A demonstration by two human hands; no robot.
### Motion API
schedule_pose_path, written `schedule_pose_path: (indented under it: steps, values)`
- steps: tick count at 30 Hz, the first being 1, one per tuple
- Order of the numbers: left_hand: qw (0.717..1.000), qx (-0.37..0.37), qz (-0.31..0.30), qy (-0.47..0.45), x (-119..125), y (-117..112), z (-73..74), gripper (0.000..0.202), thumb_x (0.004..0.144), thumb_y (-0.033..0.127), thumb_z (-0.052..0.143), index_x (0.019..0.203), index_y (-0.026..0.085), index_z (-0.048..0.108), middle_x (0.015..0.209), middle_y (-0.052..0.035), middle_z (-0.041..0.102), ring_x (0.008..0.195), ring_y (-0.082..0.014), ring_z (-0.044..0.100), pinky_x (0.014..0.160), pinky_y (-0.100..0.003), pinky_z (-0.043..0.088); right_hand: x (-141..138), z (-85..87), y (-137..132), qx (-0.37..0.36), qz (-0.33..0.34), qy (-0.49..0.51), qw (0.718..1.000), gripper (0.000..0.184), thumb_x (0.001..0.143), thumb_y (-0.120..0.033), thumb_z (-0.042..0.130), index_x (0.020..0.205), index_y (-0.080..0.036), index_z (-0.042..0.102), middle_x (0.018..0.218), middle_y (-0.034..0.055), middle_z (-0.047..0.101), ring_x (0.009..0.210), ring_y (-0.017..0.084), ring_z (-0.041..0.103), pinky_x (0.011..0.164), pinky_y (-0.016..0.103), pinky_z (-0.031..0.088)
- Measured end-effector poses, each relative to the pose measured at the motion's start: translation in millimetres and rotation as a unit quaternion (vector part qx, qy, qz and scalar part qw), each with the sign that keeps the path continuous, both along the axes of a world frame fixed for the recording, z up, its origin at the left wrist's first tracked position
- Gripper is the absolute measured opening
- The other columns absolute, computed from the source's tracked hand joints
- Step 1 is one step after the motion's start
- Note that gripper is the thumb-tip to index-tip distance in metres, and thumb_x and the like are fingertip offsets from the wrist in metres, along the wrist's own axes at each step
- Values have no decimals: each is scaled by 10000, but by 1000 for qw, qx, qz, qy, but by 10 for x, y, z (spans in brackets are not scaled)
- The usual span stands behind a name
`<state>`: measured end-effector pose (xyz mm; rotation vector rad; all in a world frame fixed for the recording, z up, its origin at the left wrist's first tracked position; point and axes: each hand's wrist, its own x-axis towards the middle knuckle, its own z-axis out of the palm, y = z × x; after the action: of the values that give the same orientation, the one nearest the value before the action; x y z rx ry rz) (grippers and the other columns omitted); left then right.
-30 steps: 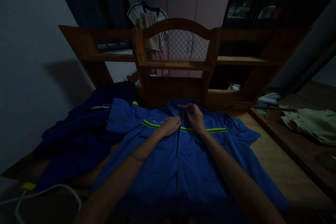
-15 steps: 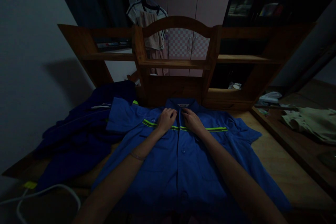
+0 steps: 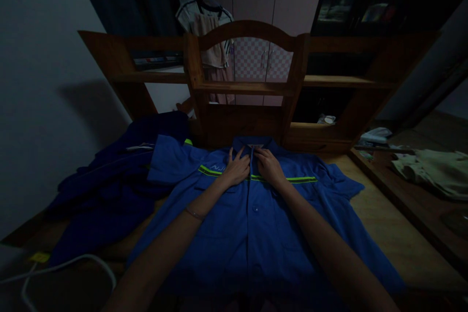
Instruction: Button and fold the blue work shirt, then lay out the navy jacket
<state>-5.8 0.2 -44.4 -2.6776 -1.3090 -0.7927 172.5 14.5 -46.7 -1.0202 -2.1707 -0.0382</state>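
A blue short-sleeved work shirt (image 3: 226,219) lies front up on the wooden table, with a yellow-green stripe across its chest and its collar at the far side. At the front opening just below the collar, my left hand (image 3: 237,169) has its thumb side at the fabric edge, while its outer fingers spread over the cloth. Close beside it, my right hand (image 3: 269,166) pinches the opposite edge with bent fingers. The fingertips partly cover the spot between them, so any button there is hidden. Lower down the placket a button (image 3: 255,208) shows.
A dark blue garment (image 3: 117,180) lies heaped at the left. Behind the shirt rises a wooden shelf unit (image 3: 243,88). A white cable (image 3: 82,257) loops at the lower left. Folded pale cloth (image 3: 435,170) lies at the right beyond the wooden tabletop (image 3: 387,224).
My left hand's fingers have spread and stretched toward the collar, uncovering lettering on the chest. My right hand has shifted slightly at the opening. The shirt lies in the same place.
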Motion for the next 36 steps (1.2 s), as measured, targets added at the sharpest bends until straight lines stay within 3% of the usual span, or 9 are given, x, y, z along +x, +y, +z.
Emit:
schedule_pose_path:
  steps: [2,6,8,14,21,24,27,32,36]
  values:
    - [1000,8,14,-18,1,10,27,290,862,147,388,1096,178,557,1190,-79,548,1366,-252,217,1113,-531,-100,1,-18,8,-5,6,-10,1000,458,833,10,420,1249,-127,553,1315,71,433,1245,225,342,1090,369,294]
    - [987,-36,24,-153,-18,36,104,358,908,156,300,1225,164,467,1236,-96,512,1207,-178,448,1111,-378,240,2,-75,33,-20,14,-32,999,582,829,24,410,1389,-134,404,1319,87,430,1209,208,400,1049,353,346]
    - [977,-54,27,-204,-29,38,134,380,950,225,259,1279,154,435,1275,-109,490,1208,-169,449,1067,-326,313,0,-105,53,-25,19,-45,998,586,841,18,409,1402,-150,396,1353,84,393,1239,216,368,1055,364,333]
    - [992,-50,-25,-114,-21,18,58,488,975,341,255,1446,215,279,1489,-37,267,1386,-171,189,1153,-368,82,-2,-143,87,-31,20,-68,997,542,878,-19,429,1397,-178,417,1399,69,329,1296,246,273,1083,422,269]
    - [996,-78,-7,-45,-38,60,-159,500,959,374,277,1418,190,350,1458,-70,324,1367,-208,249,1146,-415,-20,30,-164,99,-33,-29,-36,998,504,900,-72,444,1393,-173,411,1410,95,294,1225,238,391,1008,337,388]
    - [997,-61,3,-46,-34,53,-167,494,950,380,303,1410,212,362,1448,-63,345,1367,-205,251,1140,-422,-63,-11,-118,51,-18,-58,-23,998,604,888,-80,470,1456,-162,281,1424,114,248,1253,254,346,993,339,399]
    - [996,-66,-5,-64,-7,23,-136,488,941,375,327,1394,202,388,1431,-78,372,1365,-220,253,1135,-461,-52,7,24,-31,-3,-78,-33,996,553,889,-84,481,1420,-154,344,1379,117,319,1227,253,369,994,323,384]
    - [997,-35,1,-63,-106,-42,38,450,939,317,318,1358,207,439,1409,-63,409,1361,-207,263,1143,-453,73,675,423,-144,-2,-155,-56,986,322,943,-133,431,1247,-183,525,1165,98,504,1022,244,509,915,323,398]
    - [992,41,103,-66,-699,-3,336,441,924,302,332,1329,196,469,1418,-57,389,1322,-207,323,1126,-395,183,1672,582,-300,-46,-260,-67,962,230,945,-263,498,1130,-150,573,1044,124,549,983,283,516,827,340,422]
